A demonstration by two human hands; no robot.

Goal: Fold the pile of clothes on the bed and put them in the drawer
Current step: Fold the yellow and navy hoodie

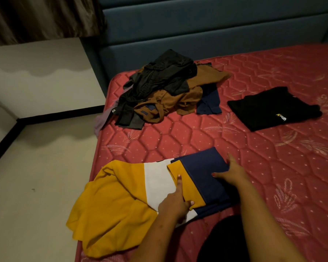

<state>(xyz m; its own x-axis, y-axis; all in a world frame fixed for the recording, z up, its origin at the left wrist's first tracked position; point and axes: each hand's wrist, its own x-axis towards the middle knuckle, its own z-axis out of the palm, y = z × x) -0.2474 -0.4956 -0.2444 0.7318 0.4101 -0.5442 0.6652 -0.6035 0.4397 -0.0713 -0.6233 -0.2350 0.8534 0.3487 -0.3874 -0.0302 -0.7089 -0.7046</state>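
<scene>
A yellow, white and navy shirt [125, 193] lies half folded at the near left corner of the red mattress [273, 167], its yellow end hanging over the edge. My left hand [175, 202] presses flat on the yellow folded sleeve, index finger stretched out. My right hand [230, 172] rests with spread fingers on the navy part, at its right edge. A loose pile of black, brown and navy clothes [165, 91] sits near the headboard. A folded black shirt [273, 108] with a small logo lies to the right of the pile.
A dark blue padded headboard [206, 33] stands behind the mattress. Pale floor [36, 176] runs along the bed's left side, with a white wall, black skirting and brown curtains [36, 17] beyond. No drawer is in view.
</scene>
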